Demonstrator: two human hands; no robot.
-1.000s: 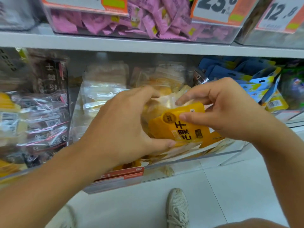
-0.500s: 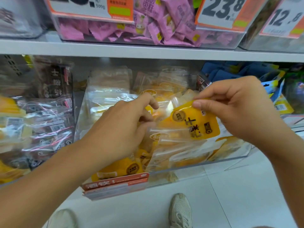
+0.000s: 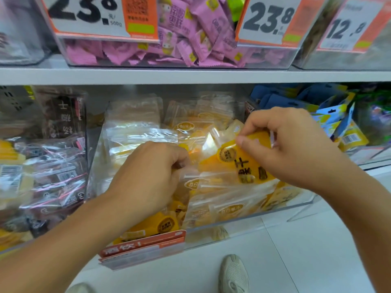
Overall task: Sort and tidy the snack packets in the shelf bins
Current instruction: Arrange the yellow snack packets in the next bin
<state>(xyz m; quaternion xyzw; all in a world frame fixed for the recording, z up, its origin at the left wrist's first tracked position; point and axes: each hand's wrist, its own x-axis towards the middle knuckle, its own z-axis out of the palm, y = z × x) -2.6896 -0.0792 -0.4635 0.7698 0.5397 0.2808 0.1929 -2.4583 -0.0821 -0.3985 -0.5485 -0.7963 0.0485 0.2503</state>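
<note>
Yellow, printed film: one snack packet (image 3: 243, 163), pinched at its upper edge between thumb and fingers of the right hand (image 3: 294, 149). Position: raised just above the heap in the clear bin (image 3: 254, 220) on the lower shelf, toward the bin's right half. Long axis: tilted, running from upper right under the gripping fingers down to lower left, where the free end points at the left hand (image 3: 148, 176).

Left hand: fingers curled into the clear and yellow packets (image 3: 213, 193) at the bin's centre, gripping film; which single packet it holds cannot be told.

Relation of note: the right hand alone carries the yellow packet; the left sits just beside its lower end, nearer the heap. Settling the packet flat likely means lowering it leftward along that axis.

Adjacent stock: pink packets (image 3: 190, 39) in the bin above, blue packets (image 3: 296, 98) to the right.
</note>
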